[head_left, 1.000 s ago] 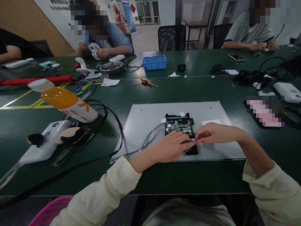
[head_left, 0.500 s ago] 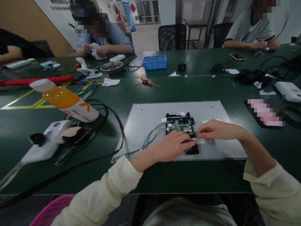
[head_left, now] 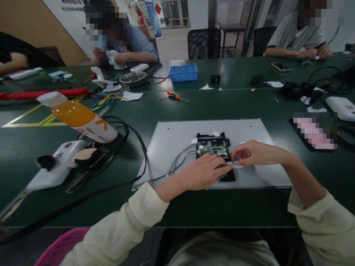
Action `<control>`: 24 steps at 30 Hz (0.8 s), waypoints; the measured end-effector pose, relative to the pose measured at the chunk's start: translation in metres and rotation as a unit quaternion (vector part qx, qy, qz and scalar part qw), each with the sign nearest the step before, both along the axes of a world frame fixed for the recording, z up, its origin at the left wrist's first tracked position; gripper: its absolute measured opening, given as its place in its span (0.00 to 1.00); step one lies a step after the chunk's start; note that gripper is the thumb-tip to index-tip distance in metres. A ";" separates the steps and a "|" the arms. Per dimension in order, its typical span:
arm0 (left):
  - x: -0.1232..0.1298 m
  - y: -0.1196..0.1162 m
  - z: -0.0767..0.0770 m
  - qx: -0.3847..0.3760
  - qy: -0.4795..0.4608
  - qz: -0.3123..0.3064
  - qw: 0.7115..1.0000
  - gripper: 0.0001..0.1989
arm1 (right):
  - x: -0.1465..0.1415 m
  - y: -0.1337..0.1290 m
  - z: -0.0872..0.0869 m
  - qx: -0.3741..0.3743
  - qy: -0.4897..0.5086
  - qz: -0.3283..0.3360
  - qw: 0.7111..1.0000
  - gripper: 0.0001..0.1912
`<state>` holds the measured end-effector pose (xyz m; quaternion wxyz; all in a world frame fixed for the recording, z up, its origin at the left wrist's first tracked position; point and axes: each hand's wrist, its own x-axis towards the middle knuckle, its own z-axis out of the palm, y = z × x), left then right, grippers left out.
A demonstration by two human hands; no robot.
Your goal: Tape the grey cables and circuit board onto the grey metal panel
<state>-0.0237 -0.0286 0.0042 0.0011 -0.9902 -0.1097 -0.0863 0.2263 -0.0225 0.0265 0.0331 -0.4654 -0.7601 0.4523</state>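
Note:
On the light grey flat panel (head_left: 166,147) sits a black bracket (head_left: 227,176) with a green circuit board (head_left: 212,150). My left hand (head_left: 209,170) lies across the bracket's lower part, fingers stretched out. Its fingertips touch the end of a white strip of tape (head_left: 233,164). At the strip's right side is my right hand (head_left: 248,153), fingers curled, thumb and forefinger pinched at the tape. Grey cables (head_left: 177,159) run from the board's left side. Two small white pieces show at the bracket's top. My left hand hides part of the bracket.
A bottle of orange drink (head_left: 83,120), a white device (head_left: 52,170) and a black cable (head_left: 138,138) are at left. Beyond the panel lie an orange screwdriver (head_left: 176,96) and a blue basket (head_left: 183,73). A phone (head_left: 313,131) is at right. Other people sit across the table.
My right hand's fingers have shifted slightly at the tape, and more of the strip shows beneath them. My left hand stays on the bracket.

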 end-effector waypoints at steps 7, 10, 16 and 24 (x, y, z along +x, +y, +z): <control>0.001 -0.001 0.003 -0.002 0.025 0.002 1.000 0.18 | -0.005 0.000 -0.002 0.007 -0.014 0.003 1.000 0.13; 0.001 0.000 0.003 0.000 0.027 0.000 1.000 0.18 | -0.005 0.001 -0.004 0.004 -0.005 0.000 1.000 0.12; -0.001 0.000 0.001 0.003 -0.005 -0.020 1.000 0.18 | -0.005 0.001 -0.003 -0.010 0.014 0.001 1.000 0.11; -0.018 0.016 0.006 -0.045 -0.267 0.133 0.954 0.14 | 0.016 0.006 0.004 -0.038 0.104 -0.121 0.987 0.17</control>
